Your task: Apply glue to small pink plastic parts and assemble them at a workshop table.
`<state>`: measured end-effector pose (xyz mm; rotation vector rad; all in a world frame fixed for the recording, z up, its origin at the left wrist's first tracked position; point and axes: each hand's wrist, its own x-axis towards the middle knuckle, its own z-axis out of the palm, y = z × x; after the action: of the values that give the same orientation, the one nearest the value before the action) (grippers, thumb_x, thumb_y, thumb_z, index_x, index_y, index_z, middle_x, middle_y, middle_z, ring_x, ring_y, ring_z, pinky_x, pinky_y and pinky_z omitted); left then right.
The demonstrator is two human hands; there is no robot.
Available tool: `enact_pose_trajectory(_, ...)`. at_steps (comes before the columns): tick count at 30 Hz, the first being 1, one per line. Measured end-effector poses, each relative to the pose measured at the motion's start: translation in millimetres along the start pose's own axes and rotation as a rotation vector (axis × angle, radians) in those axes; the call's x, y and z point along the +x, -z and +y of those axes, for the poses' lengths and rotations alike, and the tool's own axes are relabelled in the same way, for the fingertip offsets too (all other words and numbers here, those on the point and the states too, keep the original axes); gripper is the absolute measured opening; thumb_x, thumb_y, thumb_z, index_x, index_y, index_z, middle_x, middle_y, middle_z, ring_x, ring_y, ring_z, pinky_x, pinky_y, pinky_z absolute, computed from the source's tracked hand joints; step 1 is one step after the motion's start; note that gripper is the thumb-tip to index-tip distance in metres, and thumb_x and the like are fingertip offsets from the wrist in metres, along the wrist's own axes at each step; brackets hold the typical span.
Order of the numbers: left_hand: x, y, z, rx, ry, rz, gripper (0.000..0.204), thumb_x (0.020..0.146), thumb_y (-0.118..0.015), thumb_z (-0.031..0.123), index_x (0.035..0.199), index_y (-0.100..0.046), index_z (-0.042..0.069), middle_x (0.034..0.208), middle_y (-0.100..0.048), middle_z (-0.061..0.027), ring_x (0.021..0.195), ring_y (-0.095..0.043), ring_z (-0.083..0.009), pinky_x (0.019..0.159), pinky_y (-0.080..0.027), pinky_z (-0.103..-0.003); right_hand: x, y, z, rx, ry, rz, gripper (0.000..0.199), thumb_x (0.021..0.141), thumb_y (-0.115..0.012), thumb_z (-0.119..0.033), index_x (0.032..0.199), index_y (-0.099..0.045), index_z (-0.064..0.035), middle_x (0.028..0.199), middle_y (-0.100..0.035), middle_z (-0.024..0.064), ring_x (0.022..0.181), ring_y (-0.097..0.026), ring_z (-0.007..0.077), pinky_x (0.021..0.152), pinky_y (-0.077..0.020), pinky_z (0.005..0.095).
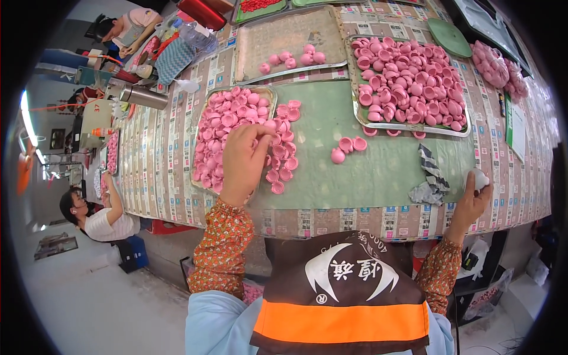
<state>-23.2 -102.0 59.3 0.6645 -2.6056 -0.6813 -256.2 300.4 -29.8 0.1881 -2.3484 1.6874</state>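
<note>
My left hand (242,158) is over the right edge of a metal tray heaped with pink hollow half-shells (228,118). Its thumb and forefinger are pinched together beside some pink pieces; what lies between them, if anything, is hidden. More loose half-shells (285,174) lie along that tray's right side on a green mat (319,118). At the mat's right edge, my right hand (471,204) has its fingers wrapped round a small white squeeze bottle (481,179). A few pink pieces (338,155) lie mid-mat, one of them a rounded ball shape.
A second full tray of pink half-shells (408,83) stands at the back right. Behind the mat is a tray (290,36) with several pink balls. A crumpled striped cloth (431,177) lies near my right hand. Two other people (109,213) work at the left.
</note>
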Motion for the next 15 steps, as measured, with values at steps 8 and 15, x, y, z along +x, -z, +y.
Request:
enact_pose_trajectory(8,-10,-23,10,0.282,-0.201,-0.036,0.012,0.085,-0.067,0.014,0.095,-0.07,0.013,0.092,-0.059,-0.0034,0.09,-0.055,-0.0246,0.081,-0.042,-0.038,-26,-9,-65,0.16,-0.017,-0.121,0.023,0.102,-0.055,-0.015,0.119,-0.053,-0.0004,0.116,-0.065,0.0129,0.098,-0.061,0.0163,0.088,-0.0488,0.029)
enact_pose_trajectory(15,-3,-35,10,0.368,-0.288,-0.035,0.016,0.083,-0.067,0.012,0.099,-0.068,0.012,0.095,-0.059,-0.0039,0.092,-0.056,-0.0253,0.081,-0.044,-0.04,-56,-19,-82,0.275,0.059,-0.306,0.023,0.099,-0.057,-0.011,0.12,-0.052,-0.0007,0.102,-0.062,0.0084,0.091,-0.057,0.0135,0.085,-0.0462,0.0269)
